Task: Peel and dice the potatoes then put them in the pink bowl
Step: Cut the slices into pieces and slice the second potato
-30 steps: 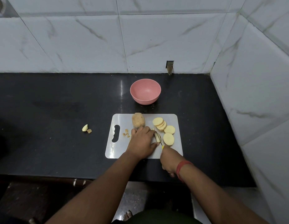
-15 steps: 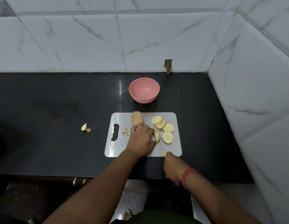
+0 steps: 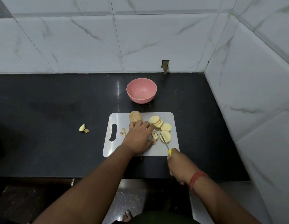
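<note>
Dicing stage, as I read it. Left hand (image 3: 139,137) lies over the cutting board (image 3: 174,148), fingers (image 3: 144,126) bent down and pressing a partly cut slice (image 3: 154,135) against it. Right hand (image 3: 178,164) is wrapped round the yellow handle of the knife (image 3: 164,140); the blade sits just beside that slice, toward the loose round (image 3: 166,136).

More rounds (image 3: 156,121) are stacked at the board's far side, and one unpeeled potato (image 3: 135,116) lies just beyond the left hand. The pink bowl (image 3: 141,90) stands on the desk (image 3: 43,110) behind the board, nothing in it that I can see.

Handling judgement: raw slices are stiff but wet-faced and likely slippery. Pin them flat from above, fingertips tucked back from the blade. The whole potato is rounded and could roll; hold it across the middle. Scraps (image 3: 84,128) lie on the desk, well apart to the left.
</note>
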`<state>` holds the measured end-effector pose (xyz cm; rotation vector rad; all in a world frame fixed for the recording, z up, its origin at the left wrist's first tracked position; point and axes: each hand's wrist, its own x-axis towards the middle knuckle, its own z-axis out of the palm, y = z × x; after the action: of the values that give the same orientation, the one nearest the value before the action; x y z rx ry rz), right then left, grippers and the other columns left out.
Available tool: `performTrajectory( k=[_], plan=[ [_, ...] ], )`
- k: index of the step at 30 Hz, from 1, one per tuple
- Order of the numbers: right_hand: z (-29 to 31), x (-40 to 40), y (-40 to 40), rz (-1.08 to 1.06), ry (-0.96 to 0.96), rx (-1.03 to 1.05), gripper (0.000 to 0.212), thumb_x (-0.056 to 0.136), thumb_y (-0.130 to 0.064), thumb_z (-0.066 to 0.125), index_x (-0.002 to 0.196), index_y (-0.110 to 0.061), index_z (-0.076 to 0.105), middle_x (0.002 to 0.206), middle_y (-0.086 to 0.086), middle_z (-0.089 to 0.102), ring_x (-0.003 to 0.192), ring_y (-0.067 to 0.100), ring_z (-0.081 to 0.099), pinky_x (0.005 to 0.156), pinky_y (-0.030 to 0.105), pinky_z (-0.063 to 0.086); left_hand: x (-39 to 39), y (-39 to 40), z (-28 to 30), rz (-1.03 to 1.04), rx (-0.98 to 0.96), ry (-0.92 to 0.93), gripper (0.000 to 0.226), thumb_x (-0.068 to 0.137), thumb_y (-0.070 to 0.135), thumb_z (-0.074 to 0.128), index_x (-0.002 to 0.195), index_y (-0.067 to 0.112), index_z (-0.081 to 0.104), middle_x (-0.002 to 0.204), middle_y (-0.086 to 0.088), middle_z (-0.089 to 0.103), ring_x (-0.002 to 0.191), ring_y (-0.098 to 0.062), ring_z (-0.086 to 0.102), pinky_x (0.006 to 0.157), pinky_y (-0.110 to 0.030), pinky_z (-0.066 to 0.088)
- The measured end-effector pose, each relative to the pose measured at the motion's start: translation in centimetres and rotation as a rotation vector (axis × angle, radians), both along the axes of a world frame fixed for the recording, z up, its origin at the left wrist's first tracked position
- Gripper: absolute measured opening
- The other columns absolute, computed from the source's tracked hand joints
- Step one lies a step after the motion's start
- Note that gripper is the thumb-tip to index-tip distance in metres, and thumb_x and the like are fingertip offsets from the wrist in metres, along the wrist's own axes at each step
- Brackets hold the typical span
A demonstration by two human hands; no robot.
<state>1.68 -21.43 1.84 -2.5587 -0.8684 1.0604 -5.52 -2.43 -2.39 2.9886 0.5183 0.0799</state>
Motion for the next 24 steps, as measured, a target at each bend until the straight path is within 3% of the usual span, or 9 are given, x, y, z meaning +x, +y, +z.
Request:
performTrajectory(
  k=[3,6,12,17,24],
  plan=[
    [0.0,0.1,0.6,-0.031,0.024,-0.05,0.013,0.099,-0.014,0.036,0.109,-0.01,0.044,0.078,0.009,0.057,0.053,0.021,0.051,0.042,0.024,0.039,0.3,0.3,0.0,-0.137,0.017,0.032,0.046,0.094,0.033,0.057,0.139,0.028,0.052,0.13,0.003,0.052,0.116,-0.023,0.044,0.098,-0.044,0.035],
    [0.7,-0.2,0.6,-0.067,0.065,0.003,0.016,0.1,-0.016,0.033,0.11,-0.01,0.044,0.088,0.015,0.062,0.058,0.024,0.052,0.052,0.031,0.045,0.7,0.4,0.2,-0.162,0.045,0.07,0.038,0.094,0.026,0.059,0.131,0.028,0.059,0.128,0.003,0.055,0.113,-0.024,0.045,0.096,-0.045,0.038],
    [1.1,0.2,0.7,-0.021,0.045,0.01,0.009,0.101,-0.016,0.032,0.104,-0.01,0.039,0.1,0.016,0.063,0.075,0.026,0.056,0.07,0.035,0.052,1.0,0.3,0.4,-0.132,0.08,0.066,0.027,0.1,0.035,0.05,0.121,0.021,0.06,0.122,0.0,0.056,0.111,-0.023,0.044,0.099,-0.043,0.036],
    [0.9,0.1,1.0,-0.028,0.036,-0.042,0.012,0.101,-0.015,0.035,0.109,-0.011,0.043,0.08,0.007,0.056,0.052,0.017,0.048,0.041,0.024,0.037,0.6,-0.1,0.2,-0.053,0.088,0.072,0.036,0.102,0.047,0.044,0.119,0.019,0.059,0.122,-0.001,0.058,0.115,-0.023,0.046,0.102,-0.042,0.032],
    [0.2,0.6,1.2,0.007,0.03,-0.012,0.007,0.1,-0.017,0.031,0.102,-0.012,0.036,0.091,0.01,0.054,0.058,0.011,0.042,0.053,0.025,0.039,0.1,-0.4,-0.1,-0.011,0.051,0.047,0.04,0.102,0.049,0.043,0.126,0.021,0.055,0.128,0.0,0.056,0.12,-0.023,0.045,0.103,-0.042,0.029]
  ],
)
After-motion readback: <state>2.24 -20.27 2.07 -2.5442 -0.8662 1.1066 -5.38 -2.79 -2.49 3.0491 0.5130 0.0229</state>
